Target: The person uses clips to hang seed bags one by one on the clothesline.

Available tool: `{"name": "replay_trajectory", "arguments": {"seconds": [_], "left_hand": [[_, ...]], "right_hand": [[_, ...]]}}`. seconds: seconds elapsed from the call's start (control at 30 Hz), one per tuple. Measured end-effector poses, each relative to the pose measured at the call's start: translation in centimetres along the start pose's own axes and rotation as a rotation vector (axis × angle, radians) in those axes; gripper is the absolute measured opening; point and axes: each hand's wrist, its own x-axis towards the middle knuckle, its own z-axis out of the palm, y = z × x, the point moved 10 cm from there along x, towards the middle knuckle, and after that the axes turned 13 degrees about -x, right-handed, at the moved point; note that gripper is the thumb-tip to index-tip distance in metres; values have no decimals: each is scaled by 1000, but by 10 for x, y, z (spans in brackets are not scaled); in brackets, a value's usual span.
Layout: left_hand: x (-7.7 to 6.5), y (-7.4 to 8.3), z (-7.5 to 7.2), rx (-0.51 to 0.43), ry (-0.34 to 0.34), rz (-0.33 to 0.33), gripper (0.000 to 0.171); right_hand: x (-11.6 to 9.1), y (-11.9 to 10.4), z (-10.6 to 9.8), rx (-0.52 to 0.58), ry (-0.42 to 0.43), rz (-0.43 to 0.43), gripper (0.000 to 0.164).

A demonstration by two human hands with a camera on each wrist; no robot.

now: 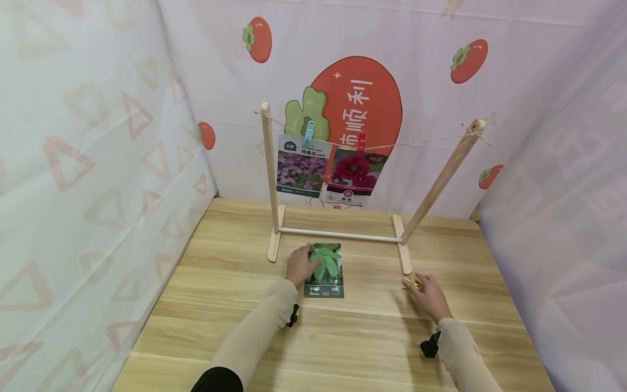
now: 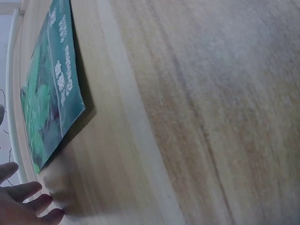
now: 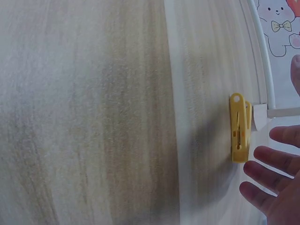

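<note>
A green seed packet point(image 1: 324, 279) with a leaf picture lies on the wooden table, in front of the drying frame. My left hand point(image 1: 301, 267) is at its left edge, the thumb over the picture in the head view. In the left wrist view the fingers of the left hand point(image 2: 23, 204) look loosely extended beside the packet point(image 2: 44, 93). A yellow clothespin point(image 3: 239, 131) lies on the table at the right. My right hand point(image 1: 432, 298) reaches around it, and in the right wrist view its fingers are spread just beside the clothespin, without gripping it.
A wooden frame point(image 1: 438, 182) with a string stands at the back. From the string hang a purple-flower packet point(image 1: 301, 170) on a blue clothespin point(image 1: 308, 132) and a red-flower packet point(image 1: 354, 177) on a red clothespin point(image 1: 361, 142). Printed cloth point(image 1: 230, 163) walls enclose the table.
</note>
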Motion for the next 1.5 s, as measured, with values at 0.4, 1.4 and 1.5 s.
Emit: {"name": "replay_trajectory", "arguments": {"seconds": [0.4,1.4,1.5], "left_hand": [[-1,-4,14,218,-70,49,74],[-1,-8,-4,286,6,134,53],[-1,-10,-2,297,24,131,56]], "right_hand": [[5,3,14,-130,-7,-39,75],[14,-19,13,-229,32,-79,51],[15,-20,13,-235,44,-88,51]]}}
